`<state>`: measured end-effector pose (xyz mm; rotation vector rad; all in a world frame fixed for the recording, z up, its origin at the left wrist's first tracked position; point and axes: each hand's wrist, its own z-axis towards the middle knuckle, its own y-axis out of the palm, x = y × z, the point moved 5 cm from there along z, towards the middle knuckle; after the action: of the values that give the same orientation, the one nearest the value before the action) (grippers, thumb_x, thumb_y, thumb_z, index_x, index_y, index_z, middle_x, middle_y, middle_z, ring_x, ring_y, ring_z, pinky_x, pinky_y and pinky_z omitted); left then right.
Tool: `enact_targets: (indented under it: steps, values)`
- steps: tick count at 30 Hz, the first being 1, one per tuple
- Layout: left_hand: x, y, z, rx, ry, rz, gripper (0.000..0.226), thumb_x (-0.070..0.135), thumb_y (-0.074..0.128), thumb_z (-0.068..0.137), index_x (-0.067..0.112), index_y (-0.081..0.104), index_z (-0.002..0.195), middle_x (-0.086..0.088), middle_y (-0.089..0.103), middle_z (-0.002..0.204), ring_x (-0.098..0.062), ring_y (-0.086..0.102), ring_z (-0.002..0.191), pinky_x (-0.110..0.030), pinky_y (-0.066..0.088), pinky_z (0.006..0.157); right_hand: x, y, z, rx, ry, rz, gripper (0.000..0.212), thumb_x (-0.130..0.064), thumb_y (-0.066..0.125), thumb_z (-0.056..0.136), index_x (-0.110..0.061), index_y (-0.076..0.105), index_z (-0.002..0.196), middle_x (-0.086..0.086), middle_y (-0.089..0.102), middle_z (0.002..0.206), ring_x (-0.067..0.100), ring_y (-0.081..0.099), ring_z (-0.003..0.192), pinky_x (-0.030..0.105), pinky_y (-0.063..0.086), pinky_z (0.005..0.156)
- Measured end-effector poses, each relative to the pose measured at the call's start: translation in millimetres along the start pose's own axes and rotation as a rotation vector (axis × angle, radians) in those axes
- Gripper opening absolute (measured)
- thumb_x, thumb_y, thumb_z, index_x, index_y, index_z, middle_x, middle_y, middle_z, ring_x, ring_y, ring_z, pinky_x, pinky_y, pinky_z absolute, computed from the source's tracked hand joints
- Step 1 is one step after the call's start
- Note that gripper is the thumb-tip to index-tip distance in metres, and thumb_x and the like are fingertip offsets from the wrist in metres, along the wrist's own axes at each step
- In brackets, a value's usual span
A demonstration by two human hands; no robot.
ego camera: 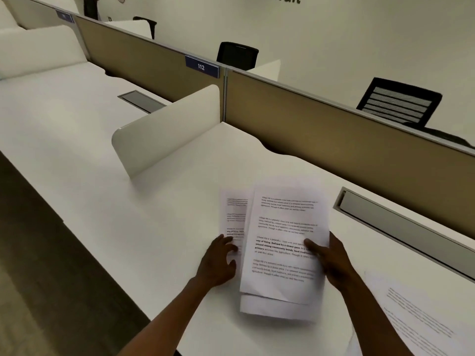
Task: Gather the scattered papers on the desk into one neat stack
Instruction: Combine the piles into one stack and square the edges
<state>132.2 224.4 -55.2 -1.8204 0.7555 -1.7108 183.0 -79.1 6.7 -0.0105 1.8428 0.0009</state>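
A loose bundle of printed papers (282, 227) lies on the white desk (159, 227) in front of me, its sheets fanned and not squared. My right hand (331, 260) grips the bundle's right edge, thumb on top of the upper sheet. A sheet (235, 214) sticks out to the left from under the bundle. My left hand (218, 263) rests on that sheet's lower part with fingers spread. Another printed sheet (416, 322) lies apart at the lower right of the desk.
A white side divider (167, 129) stands to the left of the papers. A tan partition (334, 140) runs along the desk's back, with a grey cable tray (401, 227) below it. Black office chairs (398, 104) stand beyond. The desk's front edge drops to dark floor on the left.
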Motion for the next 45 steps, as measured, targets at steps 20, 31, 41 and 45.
enact_targets:
  steps: [20,31,41,45]
  values:
    - [16.2,5.9,-0.9,0.249,-0.543,-0.676,0.071,0.019,0.073,0.086,0.019,0.039,0.148,-0.010,0.049,0.145,-0.026,0.057,0.122,-0.033,0.047,0.099,34.0,78.9,3.3,0.161,-0.001,-0.838,0.054,-0.029,0.072,0.080,-0.007,0.055,0.126,0.014,0.063,0.122,0.032,0.060,0.111,0.042,0.053,0.091]
    - [21.5,4.5,14.4,0.063,-0.599,-0.880,0.040,0.011,0.077,0.083,0.011,0.063,0.120,-0.019,0.070,0.118,-0.035,0.070,0.099,-0.052,0.059,0.088,44.0,48.9,-4.7,0.224,0.274,-0.281,0.040,-0.004,0.074,0.071,-0.019,0.062,0.107,0.010,0.069,0.105,0.017,0.062,0.075,0.027,0.050,0.063]
    - [102.5,23.0,9.9,-0.183,-0.247,-0.726,0.040,0.005,0.055,0.094,0.027,0.053,0.127,-0.010,0.072,0.111,-0.025,0.072,0.097,-0.039,0.062,0.078,36.3,-12.3,-61.0,0.301,0.105,-0.051,0.028,-0.004,0.059,0.091,-0.020,0.066,0.113,0.010,0.070,0.110,0.031,0.067,0.102,0.050,0.057,0.091]
    - [150.7,42.4,0.1,-0.257,-0.184,-0.785,0.041,0.008,0.055,0.095,0.027,0.052,0.131,-0.006,0.072,0.115,-0.025,0.071,0.102,-0.045,0.060,0.087,26.6,-75.5,-102.9,0.429,0.065,0.004,0.028,-0.003,0.060,0.093,-0.014,0.064,0.119,0.010,0.069,0.114,0.031,0.067,0.103,0.051,0.057,0.091]
